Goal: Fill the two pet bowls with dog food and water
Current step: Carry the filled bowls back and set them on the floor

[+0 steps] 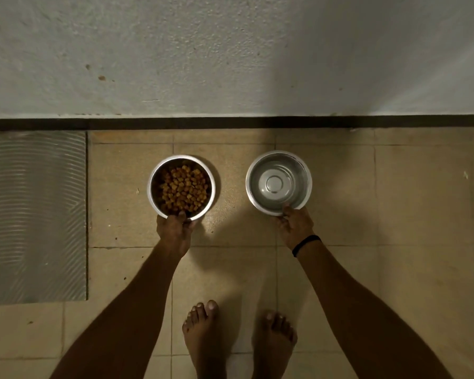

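Observation:
Two round steel pet bowls sit on the tiled floor near the wall. The left bowl (151, 187) holds brown dog food (182, 188). My left hand (174, 228) grips its near rim, thumb over the edge. The right bowl (307, 184) looks to hold clear water with its bottom ring showing through. My right hand (294, 224), with a black band at the wrist, grips that bowl's near rim.
A rough white wall (230, 56) with a dark skirting strip (230, 123) runs right behind the bowls. A grey ribbed mat (33, 214) lies on the floor at the left. My bare feet (238, 340) stand on the tiles below the bowls.

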